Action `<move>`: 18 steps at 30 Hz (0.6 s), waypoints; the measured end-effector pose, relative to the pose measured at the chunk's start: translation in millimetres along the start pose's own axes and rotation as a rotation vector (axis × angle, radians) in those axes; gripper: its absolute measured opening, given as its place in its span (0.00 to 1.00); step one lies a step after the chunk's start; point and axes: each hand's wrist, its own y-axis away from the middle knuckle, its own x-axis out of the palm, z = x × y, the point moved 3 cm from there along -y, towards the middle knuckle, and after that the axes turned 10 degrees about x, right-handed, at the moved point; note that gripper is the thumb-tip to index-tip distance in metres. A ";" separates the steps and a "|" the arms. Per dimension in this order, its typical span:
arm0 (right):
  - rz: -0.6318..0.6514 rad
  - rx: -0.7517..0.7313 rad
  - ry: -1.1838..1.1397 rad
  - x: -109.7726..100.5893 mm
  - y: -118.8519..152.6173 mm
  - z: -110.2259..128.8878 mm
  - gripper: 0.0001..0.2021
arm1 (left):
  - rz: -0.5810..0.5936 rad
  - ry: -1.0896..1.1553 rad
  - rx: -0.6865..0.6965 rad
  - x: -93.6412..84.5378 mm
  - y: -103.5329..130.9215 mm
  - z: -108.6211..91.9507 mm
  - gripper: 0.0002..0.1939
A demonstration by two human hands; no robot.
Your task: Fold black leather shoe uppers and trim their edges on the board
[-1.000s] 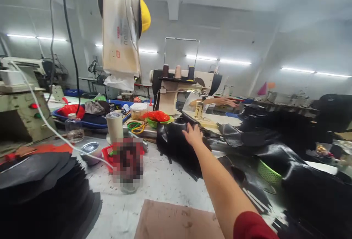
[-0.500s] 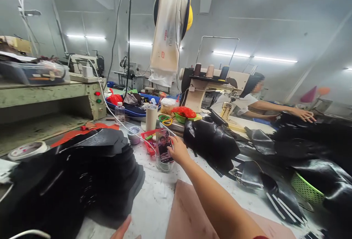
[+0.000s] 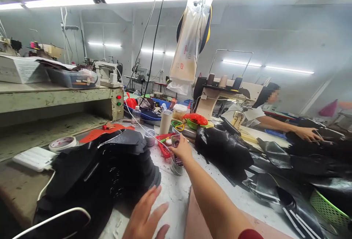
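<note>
A phone point(image 3: 178, 161) with a lit screen stands upright in a clear cup point(image 3: 176, 170) in the middle of the table. My right hand point(image 3: 182, 148) reaches to it, thumb and fingers closed around its upper part and covering much of the screen. My left hand point(image 3: 148, 215) is open, fingers apart and empty, near the front edge. It is just in front of a thick stack of black sheet pieces point(image 3: 129, 165). A pinkish board point(image 3: 194, 209) lies partly under my right forearm.
Behind the phone are a red basket point(image 3: 164, 152), a tumbler point(image 3: 165, 122) and a bottle point(image 3: 136, 116). Black material point(image 3: 225, 149) and a green basket point(image 3: 328, 209) lie right, near a sewing machine point(image 3: 207, 105). A co-worker's hand point(image 3: 308, 133) touches black pieces. A white cable point(image 3: 141, 126) crosses towards the phone.
The view has tilted up and turned left. My right hand has shifted from the phone's right edge across its upper screen. My left hand has come further into view, fingers spread.
</note>
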 end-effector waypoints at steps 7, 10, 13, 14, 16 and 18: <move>-0.024 0.104 -0.069 4.4 -10.2 12.8 0.43 | 0.120 0.260 -0.164 52.0 -44.8 4.7 0.14; -0.093 0.126 -0.132 -12.3 -11.8 9.0 0.43 | 0.170 0.362 -0.380 73.2 -67.5 26.5 0.16; -0.178 0.131 -0.244 -41.6 -16.4 5.7 0.43 | 0.201 0.359 -0.524 98.9 -94.7 46.2 0.19; -0.208 0.128 -0.328 -51.9 -19.1 4.7 0.43 | 0.211 0.341 -0.540 107.9 -103.7 50.1 0.20; -0.255 0.131 -0.537 -69.4 -26.6 1.6 0.44 | 0.237 0.306 -0.547 124.9 -119.2 53.3 0.22; -0.278 0.149 -0.695 -79.6 -36.7 -3.4 0.45 | 0.270 0.285 -0.525 138.0 -130.1 51.5 0.20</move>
